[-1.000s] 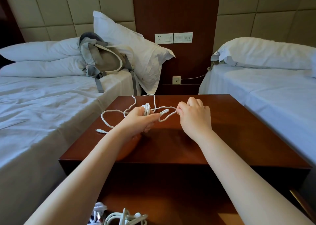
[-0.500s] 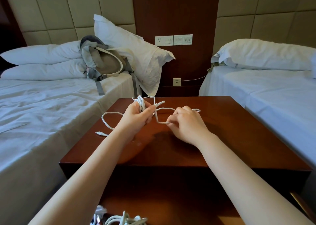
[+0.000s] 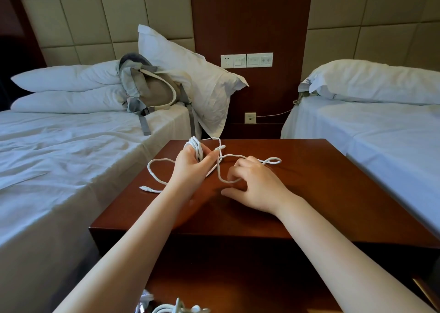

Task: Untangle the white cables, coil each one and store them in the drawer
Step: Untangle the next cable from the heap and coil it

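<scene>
A white cable (image 3: 156, 170) lies partly loose on the dark wooden nightstand (image 3: 333, 193). My left hand (image 3: 190, 167) grips a small bundle of its loops, held upright above the tabletop. My right hand (image 3: 257, 186) is lower, near the table surface, with a strand of the same cable running under its curled fingers; a loop sticks out past it to the right. One plug end rests on the table at the left. More coiled white cables (image 3: 171, 309) lie in the open drawer (image 3: 238, 289) at the bottom edge.
White beds flank the nightstand on the left (image 3: 59, 158) and right (image 3: 381, 134). A grey-beige backpack (image 3: 150, 89) leans against pillows on the left bed. Wall sockets (image 3: 246, 60) sit behind on the wood panel.
My left hand has lifted the looped bundle up and back. My right hand has dropped toward the tabletop and drawn nearer, pulling the strand with it.
</scene>
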{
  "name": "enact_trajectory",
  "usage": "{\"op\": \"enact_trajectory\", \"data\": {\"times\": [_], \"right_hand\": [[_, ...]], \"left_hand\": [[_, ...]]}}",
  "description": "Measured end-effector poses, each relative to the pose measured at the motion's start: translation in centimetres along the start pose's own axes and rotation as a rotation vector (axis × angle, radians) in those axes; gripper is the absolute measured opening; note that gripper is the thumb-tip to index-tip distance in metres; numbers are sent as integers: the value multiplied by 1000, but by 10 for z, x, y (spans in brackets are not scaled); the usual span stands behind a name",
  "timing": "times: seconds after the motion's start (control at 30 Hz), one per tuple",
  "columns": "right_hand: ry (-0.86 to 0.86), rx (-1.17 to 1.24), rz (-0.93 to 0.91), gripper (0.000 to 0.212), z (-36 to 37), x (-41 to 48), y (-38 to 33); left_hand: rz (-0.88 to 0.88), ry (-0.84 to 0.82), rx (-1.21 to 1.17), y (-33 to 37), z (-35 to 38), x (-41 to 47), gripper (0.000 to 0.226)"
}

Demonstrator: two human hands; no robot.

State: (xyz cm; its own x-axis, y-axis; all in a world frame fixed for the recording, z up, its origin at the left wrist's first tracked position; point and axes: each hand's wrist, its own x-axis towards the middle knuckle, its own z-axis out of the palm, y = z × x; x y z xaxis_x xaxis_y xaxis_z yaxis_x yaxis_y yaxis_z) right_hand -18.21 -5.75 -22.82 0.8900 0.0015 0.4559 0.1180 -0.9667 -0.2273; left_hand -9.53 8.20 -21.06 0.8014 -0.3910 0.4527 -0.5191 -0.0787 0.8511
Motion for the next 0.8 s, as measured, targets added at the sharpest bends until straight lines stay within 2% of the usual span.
{"op": "enact_trajectory", "data": {"times": [0.2,0.37,0.5,0.57,0.67,0.8], "right_hand": [[352,-72,-75,24,-1,-2,7],[626,-130,0,28,-2,0,12],[782,-196,91,29,-3,3,17],[790,-65,91,33,-3,4,18],[751,203,75,22,-5,5,18],[562,416,138,18,-11,7,21]], "left_hand": [[-2,-14,25,-1,-8,3,29],[87,-121,239,6,-4,-5,27],[136,-214,297,11,4,-10,17],[143,-277,301,14,8,-12,15],[155,-339,281,19,11,-16,12],[217,-373,296,24,14,-18,12]]}}
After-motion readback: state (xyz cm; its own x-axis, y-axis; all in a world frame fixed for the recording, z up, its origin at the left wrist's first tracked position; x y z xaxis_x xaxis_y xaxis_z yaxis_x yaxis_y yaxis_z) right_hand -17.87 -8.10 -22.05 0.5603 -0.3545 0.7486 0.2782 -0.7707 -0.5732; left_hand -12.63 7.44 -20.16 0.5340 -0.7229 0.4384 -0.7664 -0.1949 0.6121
